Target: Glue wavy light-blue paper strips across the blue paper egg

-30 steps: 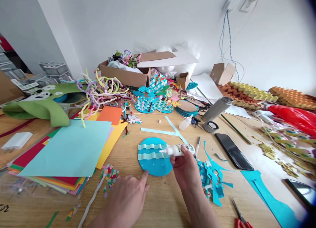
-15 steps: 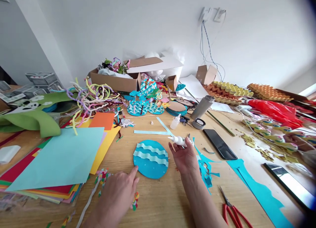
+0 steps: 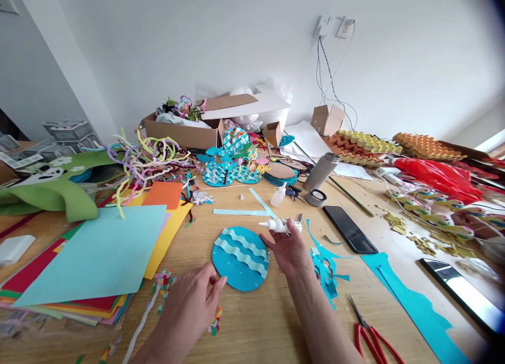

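Head camera view: red-handled scissors (image 3: 366, 326) lie nearest, at right. Left hand (image 3: 191, 298) is at the near-left rim of the blue disc (image 3: 234, 273); whether its fingers pinch the rim cannot be determined. Two wavy pale strips (image 3: 243, 242) cross the disc. Right hand (image 3: 295, 254), just right, grips a white glue bottle (image 3: 279, 225) between thumb and fingers, nozzle leftward. Beyond stands a steel flask (image 3: 321, 172).

Disc (image 3: 241, 259) showing blue, pale wavy stripes crossing it; scissors (image 3: 371, 330) showing red handles (glossy, bright); card (image 3: 162, 195) glowing orange.
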`<state>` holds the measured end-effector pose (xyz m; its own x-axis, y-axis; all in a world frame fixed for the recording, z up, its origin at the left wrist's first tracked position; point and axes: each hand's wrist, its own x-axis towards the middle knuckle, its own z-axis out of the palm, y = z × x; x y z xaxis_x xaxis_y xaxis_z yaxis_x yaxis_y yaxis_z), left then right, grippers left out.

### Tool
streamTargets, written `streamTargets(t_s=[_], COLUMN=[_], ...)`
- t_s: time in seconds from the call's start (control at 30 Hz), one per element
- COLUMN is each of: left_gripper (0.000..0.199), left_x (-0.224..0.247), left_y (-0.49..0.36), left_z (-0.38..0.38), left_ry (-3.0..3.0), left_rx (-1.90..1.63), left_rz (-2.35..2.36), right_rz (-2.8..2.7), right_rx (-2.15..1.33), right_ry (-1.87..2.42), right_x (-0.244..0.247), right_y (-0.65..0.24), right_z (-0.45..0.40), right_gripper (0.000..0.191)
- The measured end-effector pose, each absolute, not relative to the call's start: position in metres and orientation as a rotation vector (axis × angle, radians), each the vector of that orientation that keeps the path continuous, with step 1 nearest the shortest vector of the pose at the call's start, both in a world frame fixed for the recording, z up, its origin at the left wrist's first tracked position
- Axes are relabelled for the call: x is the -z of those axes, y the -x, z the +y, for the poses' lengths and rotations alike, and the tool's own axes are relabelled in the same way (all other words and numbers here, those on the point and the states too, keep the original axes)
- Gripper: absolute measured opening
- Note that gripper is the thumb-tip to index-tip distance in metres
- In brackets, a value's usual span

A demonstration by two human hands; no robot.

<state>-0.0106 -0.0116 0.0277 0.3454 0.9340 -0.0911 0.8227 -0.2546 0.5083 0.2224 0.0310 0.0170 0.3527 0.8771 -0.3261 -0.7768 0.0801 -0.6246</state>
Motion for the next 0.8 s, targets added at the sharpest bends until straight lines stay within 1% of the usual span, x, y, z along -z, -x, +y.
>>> streamTargets(t_s=[0.23,0.4,0.53,0.6,0.7,0.8], left_gripper=[0.039,0.039,0.037,0.042,0.053,0.057], left_x=[-0.025,-0.032,-0.033,-0.031,-0.027,-0.025], left_y=[0.013,0.015,0.017,0.019,0.022,0.026], left_z=[-0.007,-0.004,0.003,0.008,0.015,0.019], left_ry=[-1.94,-1.884,-1.684,-1.547,-1.433,-1.377], left_rx=[-0.416,-0.472,-0.626,-0.701,-0.794,-0.841], left_rz=[1.499,1.508,1.485,1.478,1.476,1.486], right_rz=[-0.139,-0.134,-0.128,-0.133,-0.162,-0.199], right_rx=[-1.27,-1.27,-1.293,-1.334,-1.424,-1.498], right_ry=[0.839,0.849,0.907,0.954,0.985,0.981], right_x=[-0.02,-0.019,-0.018,-0.018,-0.018,-0.018], right_y=[-0.221,-0.223,-0.224,-0.225,-0.227,-0.228], right_z=[0.03,0.029,0.028,0.027,0.025,0.023], right_gripper=[0.029,0.027,0.028,0.027,0.025,0.023])
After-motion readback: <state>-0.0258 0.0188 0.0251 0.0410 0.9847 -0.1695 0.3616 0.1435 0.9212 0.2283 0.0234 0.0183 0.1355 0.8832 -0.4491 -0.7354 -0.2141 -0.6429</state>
